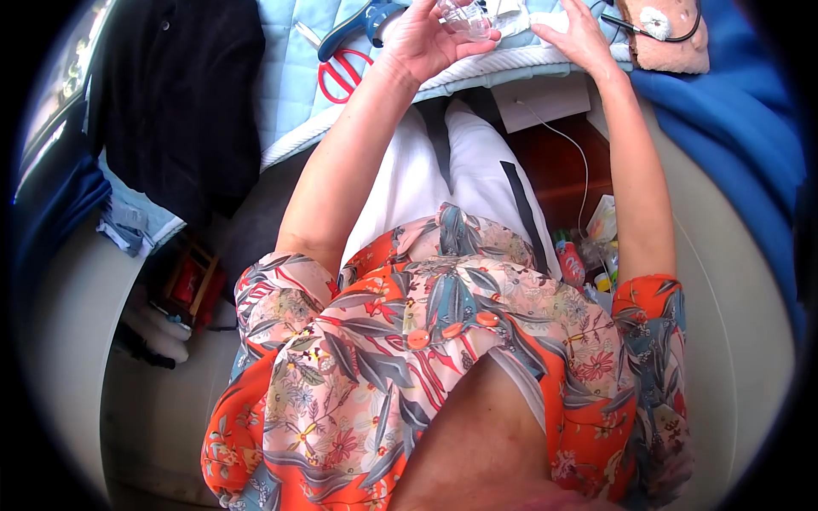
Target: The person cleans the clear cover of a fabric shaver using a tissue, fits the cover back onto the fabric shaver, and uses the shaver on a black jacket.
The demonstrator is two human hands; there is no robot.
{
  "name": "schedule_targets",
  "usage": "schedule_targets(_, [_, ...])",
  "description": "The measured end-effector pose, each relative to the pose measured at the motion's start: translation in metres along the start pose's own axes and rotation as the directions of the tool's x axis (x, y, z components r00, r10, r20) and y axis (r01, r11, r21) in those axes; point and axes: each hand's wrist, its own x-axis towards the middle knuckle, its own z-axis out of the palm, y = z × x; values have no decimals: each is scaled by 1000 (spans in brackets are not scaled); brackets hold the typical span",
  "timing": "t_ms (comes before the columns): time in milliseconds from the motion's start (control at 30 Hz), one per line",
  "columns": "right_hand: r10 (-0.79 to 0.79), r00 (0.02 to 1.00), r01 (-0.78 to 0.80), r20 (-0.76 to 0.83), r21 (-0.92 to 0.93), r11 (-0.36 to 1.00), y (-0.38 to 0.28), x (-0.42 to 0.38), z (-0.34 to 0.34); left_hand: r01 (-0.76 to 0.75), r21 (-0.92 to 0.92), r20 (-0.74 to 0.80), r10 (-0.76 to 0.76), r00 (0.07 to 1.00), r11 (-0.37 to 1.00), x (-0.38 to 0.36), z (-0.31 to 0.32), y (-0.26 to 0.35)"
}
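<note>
The clear container (466, 19), likely light, stiff and slippery, sits in the half-curled left hand (423, 43) over the quilted pad (285, 85), best gripped round its sides (the right hand (582, 41), thumb spread, is cropped; its hold I cannot tell).

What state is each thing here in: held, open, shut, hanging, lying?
Clear plastic piece: held in the left hand.
Right hand: fingers partly out of frame, grip unclear.
Red-handled scissors: lying on the quilted cover; open or shut, can't tell.
Blue tool: lying by the scissors; on or off, can't tell.
Dark garment: draped, unworn.
White cord: hanging slack.
</note>
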Motion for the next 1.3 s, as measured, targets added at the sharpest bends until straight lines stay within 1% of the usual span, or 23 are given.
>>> schedule_targets(100, [25, 994, -19, -102, 52, 998, 6, -12, -1, -9, -41, -10, 9, 1000, 999, 1, 0, 2])
schedule_targets(133, [-18, 988, 58, -156, 257, 965, -1, -21, -1, -19, -19, -35, 19, 999, 1000, 0, 0, 2])
schedule_targets(200, [-65, 959, 227, -277, 607, 762, -22, -44, -1, -39, 20, -86, 40, 996, 999, 0, 2, 0])
schedule_targets(233, [-85, 994, 103, -73, 890, 445, -35, -46, -4, -75, 80, -212, 90, 973, 994, -3, 13, -3])
schedule_targets(300, [-122, 982, 189, -145, 709, 679, -69, -48, -9, -51, 127, -194, 75, 978, 991, 2, 14, -10])
schedule_targets(367, [-171, 959, 258, -225, 450, 855, -65, -38, -2, 19, 184, -207, 20, 978, 983, 18, 7, -14])
schedule_targets(467, [-168, 942, 239, -291, 227, 944, -57, -25, 17, -84, 281, -201, 145, 969, 956, 21, 37, -17])
schedule_targets(500, [-217, 928, 320, -302, 353, 879, -58, -27, 13, -68, 297, -232, 141, 962, 952, 21, 36, -16])
schedule_targets(533, [-160, 952, 288, -262, 582, 760, -57, -26, 16, -51, 312, -263, 138, 955, 949, 21, 34, -14])
schedule_targets(567, [-112, 972, 233, -207, 773, 590, -54, -25, 25, -33, 327, -294, 134, 946, 944, 19, 31, -13])
schedule_targets(600, [-80, 987, 159, -139, 911, 381, -48, -23, 32, -15, 322, -304, 118, 945, 946, 21, 25, -13])
schedule_targets(633, [-69, 985, 170, -156, 933, 317, -37, -20, 40, 5, 318, -315, 101, 944, 948, 22, 18, -14])
schedule_targets(733, [-33, 989, 149, -146, 938, 312, -30, -21, 46, -7, 343, -269, 105, 957, 939, 16, 14, -15])
schedule_targets(767, [68, 976, 149, -207, 861, 486, -31, -29, 42, -13, 358, -271, 117, 956, 934, 15, 15, -15])
schedule_targets(800, [72, 989, 82, -130, 880, 467, -30, -25, 38, -19, 373, -274, 129, 953, 928, 14, 17, -13])
schedule_targets(833, [76, 996, 14, -54, 893, 449, -29, -26, 33, -143, 512, -193, 276, 942, 847, 5, 30, -13])
schedule_targets(867, [79, 997, -55, 23, 901, 431, -27, -27, 31, -152, 545, -164, 282, 945, 825, 3, 34, -12])
schedule_targets(967, [51, 989, -146, 137, 941, 304, 1, -16, 38, -165, 619, -105, 288, 952, 768, 3, 36, -11])
schedule_targets(1067, [187, 982, -67, -21, 890, 452, -21, -24, 23, -154, 632, -113, 287, 951, 759, 8, 32, -13])
schedule_targets(1167, [13, 988, 139, -157, 910, 392, -35, -38, 30, -142, 623, -146, 293, 945, 769, 10, 28, -17])
schedule_targets(1233, [-27, 976, 153, -214, 602, 784, -35, -38, 30, -125, 660, -152, 294, 943, 741, 8, 30, -18])
schedule_targets(1267, [-59, 970, 148, -234, 386, 911, -36, -37, 30, -119, 681, -151, 298, 942, 723, 5, 31, -21])
schedule_targets(1300, [-35, 976, 126, -214, 428, 895, -32, -33, 32, -85, 699, -157, 268, 951, 710, 3, 34, -23])
